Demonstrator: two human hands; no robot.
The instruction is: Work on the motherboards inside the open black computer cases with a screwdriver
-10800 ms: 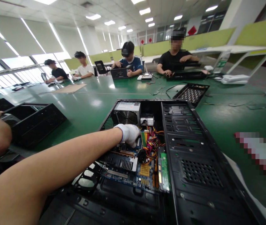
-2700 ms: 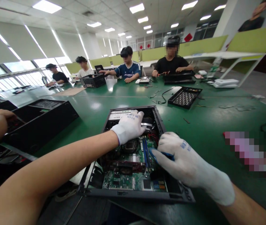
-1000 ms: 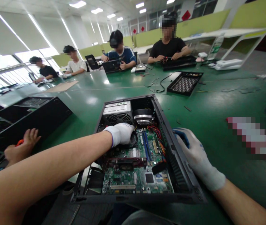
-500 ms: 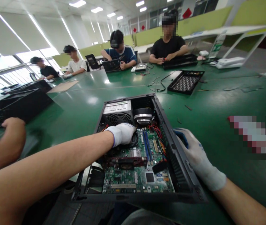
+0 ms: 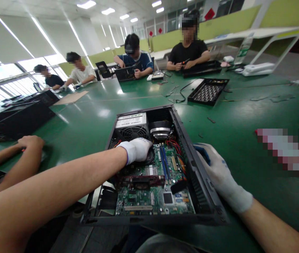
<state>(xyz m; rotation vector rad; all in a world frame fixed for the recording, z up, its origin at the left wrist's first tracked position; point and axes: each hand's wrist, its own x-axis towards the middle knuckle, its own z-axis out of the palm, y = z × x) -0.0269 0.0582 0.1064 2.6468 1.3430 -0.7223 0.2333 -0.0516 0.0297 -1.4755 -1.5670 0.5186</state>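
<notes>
An opened black computer case [image 5: 210,193] lies in front of me, its motherboard [image 5: 139,201] facing up. My left hand [image 5: 139,149], in a white glove, reaches inside over the CPU cooler [image 5: 151,157]. Its fingers are curled in, and what they grip is hidden. My right hand [image 5: 218,170], also gloved, grips the case's right side wall from outside, some fingers out of sight. The power supply [image 5: 132,133] and a round silver-and-black part [image 5: 161,131] sit at the far end. A dark red card [image 5: 140,181] stands in the board, near blue memory slots [image 5: 164,162].
At left, another person's hands [image 5: 32,142] are close to my forearm, with black cases [image 5: 18,119] beyond. A black panel [image 5: 208,92] and loose cables [image 5: 182,96] lie across the green table [image 5: 91,123]. Several co-workers sit at the far side.
My hands and the case stay nearly in place. At left, the neighbouring person's hands have shifted right, and two hands now show together. Co-workers across the table moved their arms slightly.
</notes>
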